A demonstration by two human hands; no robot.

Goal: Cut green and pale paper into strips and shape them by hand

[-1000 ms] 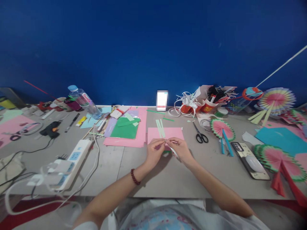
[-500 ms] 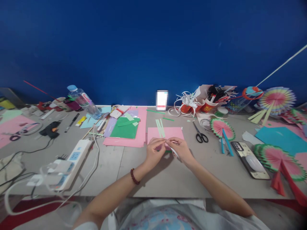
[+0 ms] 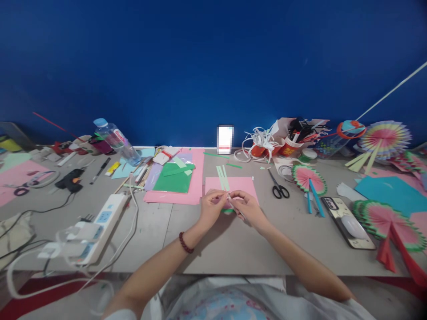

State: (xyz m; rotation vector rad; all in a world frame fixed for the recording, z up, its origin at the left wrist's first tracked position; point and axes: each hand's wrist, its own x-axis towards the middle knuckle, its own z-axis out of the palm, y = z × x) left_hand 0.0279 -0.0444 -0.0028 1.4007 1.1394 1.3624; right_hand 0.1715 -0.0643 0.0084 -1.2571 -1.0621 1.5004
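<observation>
Flat pink paper sheet point(image 3: 242, 183) starts under us, towards 12 o'clock. Black-handled metal scissors point(image 3: 274, 180) at 3. Our left hand point(image 3: 210, 211) seems to pinch a tiny whitish bit point(image 3: 228, 196); our right hand point(image 3: 252, 213) grips a slim white stick-like thing point(image 3: 242, 215). We'd pinch lightly, fingertips close, wrists steady.

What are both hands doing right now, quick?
Left hand: closed, fingertips pinched; anything between them is too small to tell.
Right hand: closed, holding a slim white object.
</observation>
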